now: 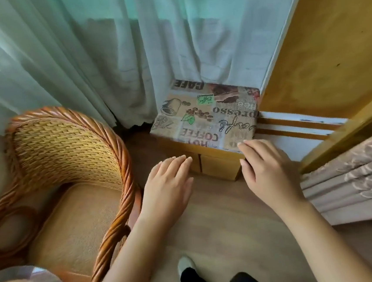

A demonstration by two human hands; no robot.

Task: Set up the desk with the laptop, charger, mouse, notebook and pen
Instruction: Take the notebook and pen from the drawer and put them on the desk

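Here, you are standing on a pale wood floor (pixel 222 217) and looking down at a small yellow wooden cabinet (pixel 214 164) set against sheer pale green curtains (pixel 104 57). None of the task's things, the laptop, charger, mouse, notebook or pen, is showing anywhere in this view, and no desk is showing either. The cabinet is lying straight ahead of you and slightly to your right, and its top is covered by a beige cloth printed with coffee words and cups (pixel 207 116). Two drawer or door fronts are facing you, divided by a dark vertical gap (pixel 200 163).

Your left hand (pixel 168 188) is reaching forward, palm down, with fingers straight and held loosely together, and it is gripping nothing. Its fingertips are sitting just in front of the left cabinet front, close to the dividing gap; whether they are touching the wood cannot be told. Your right hand (pixel 268 170) is also flat, empty and palm down, with its fingertips at the cabinet's near right top corner, at the edge of the cloth. The right hand is looking the nearer of the two.

A woven rattan armchair with a twisted orange-brown frame (pixel 70 174) is standing to your left, well clear of the cabinet. A folded pinkish patterned curtain (pixel 354 181) is hanging to your right. Judging by the hands, the cabinet is probably where you are searching for the items.
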